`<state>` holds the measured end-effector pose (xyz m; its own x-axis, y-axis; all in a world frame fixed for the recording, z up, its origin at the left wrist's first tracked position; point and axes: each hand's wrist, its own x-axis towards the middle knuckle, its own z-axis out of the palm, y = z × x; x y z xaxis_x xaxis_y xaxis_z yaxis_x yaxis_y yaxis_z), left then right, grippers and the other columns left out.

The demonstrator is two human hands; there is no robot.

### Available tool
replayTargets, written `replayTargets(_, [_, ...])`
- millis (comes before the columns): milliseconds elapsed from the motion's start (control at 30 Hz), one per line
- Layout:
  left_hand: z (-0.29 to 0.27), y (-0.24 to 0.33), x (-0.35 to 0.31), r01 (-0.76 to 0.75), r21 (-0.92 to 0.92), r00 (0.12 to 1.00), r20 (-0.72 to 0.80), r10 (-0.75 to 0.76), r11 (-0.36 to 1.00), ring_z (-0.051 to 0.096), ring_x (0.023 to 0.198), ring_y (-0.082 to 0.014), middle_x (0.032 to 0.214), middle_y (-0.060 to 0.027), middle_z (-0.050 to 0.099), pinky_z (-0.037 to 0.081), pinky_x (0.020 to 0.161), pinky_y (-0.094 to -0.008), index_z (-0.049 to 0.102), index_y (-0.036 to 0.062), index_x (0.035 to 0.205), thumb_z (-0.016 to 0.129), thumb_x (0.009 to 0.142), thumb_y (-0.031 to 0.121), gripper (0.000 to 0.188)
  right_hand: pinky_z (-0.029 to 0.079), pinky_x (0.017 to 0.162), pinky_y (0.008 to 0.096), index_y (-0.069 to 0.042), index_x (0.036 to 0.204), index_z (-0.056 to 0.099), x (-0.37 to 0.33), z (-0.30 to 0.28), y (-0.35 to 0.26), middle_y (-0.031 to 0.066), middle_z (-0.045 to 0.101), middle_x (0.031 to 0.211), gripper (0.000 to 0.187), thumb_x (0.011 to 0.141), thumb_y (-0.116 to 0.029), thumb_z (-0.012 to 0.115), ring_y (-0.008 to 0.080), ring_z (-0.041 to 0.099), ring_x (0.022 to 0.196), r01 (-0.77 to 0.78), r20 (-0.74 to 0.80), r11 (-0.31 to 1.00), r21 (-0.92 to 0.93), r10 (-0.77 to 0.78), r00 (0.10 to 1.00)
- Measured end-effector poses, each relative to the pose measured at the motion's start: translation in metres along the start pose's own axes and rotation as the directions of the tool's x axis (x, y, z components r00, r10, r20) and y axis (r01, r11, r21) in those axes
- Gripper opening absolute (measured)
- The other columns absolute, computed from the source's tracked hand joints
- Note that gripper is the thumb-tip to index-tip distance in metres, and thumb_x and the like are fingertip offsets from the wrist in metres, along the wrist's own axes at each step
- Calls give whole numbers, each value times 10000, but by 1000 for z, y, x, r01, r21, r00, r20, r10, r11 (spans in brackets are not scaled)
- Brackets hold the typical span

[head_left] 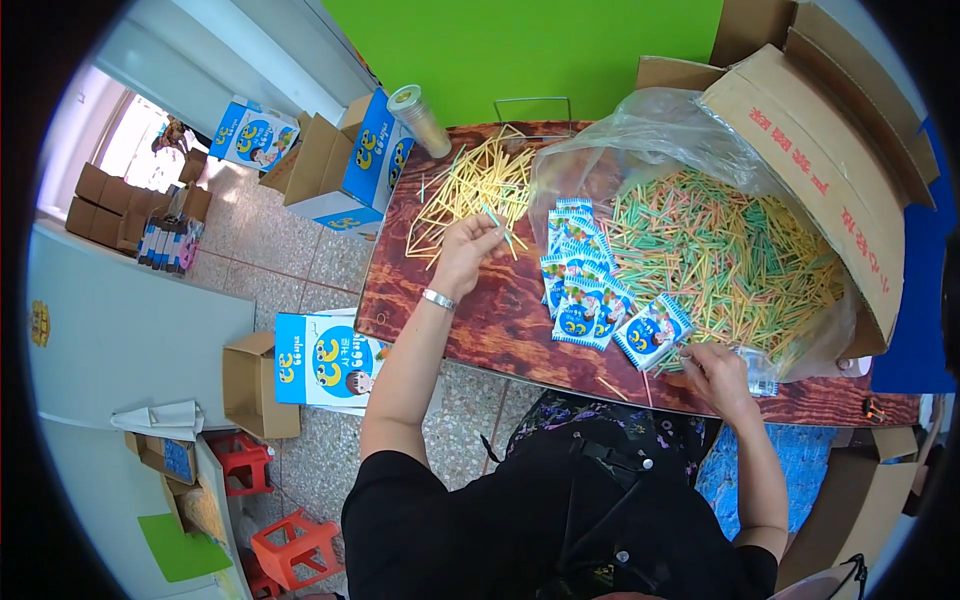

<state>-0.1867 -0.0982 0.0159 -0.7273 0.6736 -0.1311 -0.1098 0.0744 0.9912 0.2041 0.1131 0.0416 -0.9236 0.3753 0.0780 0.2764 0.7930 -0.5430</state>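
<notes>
My left hand [468, 256], with a metal band on its wrist, is over the near side of a pile of thin yellow sticks [480, 180]. Its fingers are closed in a pinch around a pale green stick [492, 214]. Near the table's front edge, the fingers of my right hand [718, 378] are curled beside a small blue-and-white packet [653, 332]; whatever they hold is hidden. Several similar packets [582, 305] lie overlapped to its left. Behind them, a clear plastic bag [655, 118] spills many green, pink and yellow sticks [710, 250].
The bag comes out of a large cardboard box [810, 150] on the reddish wood-grain table [480, 325]. A lidded clear jar [420, 120] stands at the far left corner. Blue printed cartons [350, 190] and red stools [297, 550] are on the floor at left.
</notes>
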Motion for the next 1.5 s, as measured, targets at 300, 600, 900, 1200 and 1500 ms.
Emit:
replayTargets(300, [9, -43, -51, 185, -138, 982, -18, -189, 973, 615, 662, -70, 780, -16, 661, 490, 562, -199, 618, 51, 925, 709, 872, 124, 129, 506, 643, 416, -87, 907, 666, -9, 9, -8, 117, 630, 783, 149, 785, -153, 716, 318, 636, 744, 137, 111, 989, 45, -142, 984])
replayTargets(600, [16, -65, -71, 174, 8, 984, -52, -173, 985, 602, 651, -46, 771, 3, 658, 469, 552, -182, 616, 51, 916, 695, 881, 139, 123, 497, 595, 384, -145, 988, 655, -23, 55, 4, 40, 595, 838, 221, 777, -185, 708, 244, 621, 772, 368, 209, 898, -243, -321, 924])
replayTargets(900, [-3, -51, -25, -130, 827, 902, -130, 412, 546, 669, 701, -265, 758, -142, 679, 529, 656, -354, 649, 27, 871, 706, 802, 191, 187, 509, 600, 425, -83, 913, 597, -26, 68, 2, 105, 574, 824, 99, 827, -125, 624, 298, 612, 737, 283, 172, 922, -265, -244, 954])
replayTargets(1200, [2, -36, 38, -585, 806, 754, 581, 306, -88, 575, 949, -306, 988, -132, 557, 515, 736, -415, 606, 87, 993, 584, 810, 126, 189, 516, 675, 439, -54, 1036, 564, -31, 68, -1, 147, 579, 875, 302, 737, -55, 609, 327, 616, 822, 55, 128, 952, -300, -17, 992])
replayTargets(1500, [15, -29, 44, -614, 605, 655, 749, 101, -507, 599, 785, -205, 837, -76, 545, 530, 577, -307, 517, 84, 907, 557, 819, 106, 99, 485, 620, 337, -55, 994, 521, -6, -34, 13, 98, 581, 779, 166, 846, -36, 592, 220, 605, 686, -146, -24, 983, 111, 149, 989])
